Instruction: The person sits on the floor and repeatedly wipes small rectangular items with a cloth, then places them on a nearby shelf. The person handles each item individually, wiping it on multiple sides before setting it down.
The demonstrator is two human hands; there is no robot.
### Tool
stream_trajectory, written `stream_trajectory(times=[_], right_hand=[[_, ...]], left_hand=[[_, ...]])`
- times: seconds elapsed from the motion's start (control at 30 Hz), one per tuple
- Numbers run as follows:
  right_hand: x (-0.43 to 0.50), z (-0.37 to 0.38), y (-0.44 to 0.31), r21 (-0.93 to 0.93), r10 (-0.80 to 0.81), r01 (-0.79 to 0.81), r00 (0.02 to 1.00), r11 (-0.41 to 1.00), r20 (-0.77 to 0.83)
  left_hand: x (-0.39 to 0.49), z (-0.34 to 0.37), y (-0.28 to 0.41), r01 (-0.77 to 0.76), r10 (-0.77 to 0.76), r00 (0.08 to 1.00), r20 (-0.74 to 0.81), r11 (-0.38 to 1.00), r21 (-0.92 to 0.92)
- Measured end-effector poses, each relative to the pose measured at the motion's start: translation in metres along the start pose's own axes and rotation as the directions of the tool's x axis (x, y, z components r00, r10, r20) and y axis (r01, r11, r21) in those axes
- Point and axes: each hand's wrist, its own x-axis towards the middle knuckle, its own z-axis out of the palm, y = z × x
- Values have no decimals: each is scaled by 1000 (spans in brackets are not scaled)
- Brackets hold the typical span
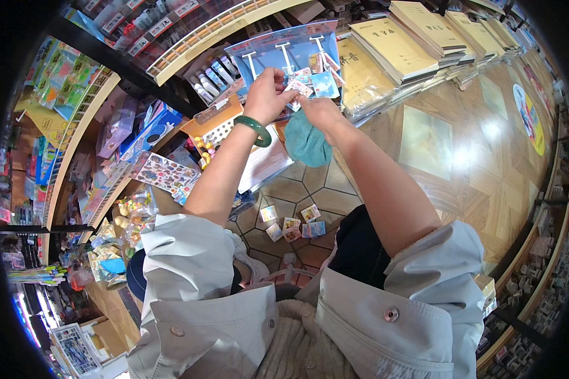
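Note:
My left hand (266, 97), with a green bangle at the wrist, pinches a small printed packet (299, 88) at the front of a blue cardboard display box (265, 41). My right hand (323, 116) meets it at the packet's lower edge. From the right hand hangs a crumpled teal cloth (308, 140), gripped in the curled fingers. White hooks (284, 54) stand in the box, and more small packets, one of them light blue (324, 85), cluster at its right side. The fingertips partly hide the packet and how it is attached.
Stacked tan exercise books (393, 49) lie to the right of the box. Bottles or tubes (218, 73) stand left of it. An orange box (213, 116) and a white sheet (265, 166) sit below. Several small packets (291, 230) lie on the tiled floor. Merchandise shelves (85, 137) line the left.

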Motion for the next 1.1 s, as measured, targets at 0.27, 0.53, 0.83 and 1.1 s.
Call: stream_trajectory(times=[0.27, 0.53, 0.83, 1.1], right_hand=[[18, 4, 6, -108, -14, 21, 998, 994, 59], [28, 0, 19, -209, -161, 165, 986, 964, 33], [10, -9, 0, -366, -210, 212, 977, 906, 47], [11, -1, 5, -398, -288, 274, 957, 875, 26]], left_hand=[[3, 6, 1, 2, 6, 996, -85, 995, 100], [-4, 10, 0, 32, -14, 996, -93, 981, 191], [-5, 18, -5, 6, 26, 970, -240, 992, 129], [-3, 18, -4, 116, -112, 982, -155, 993, 21]])
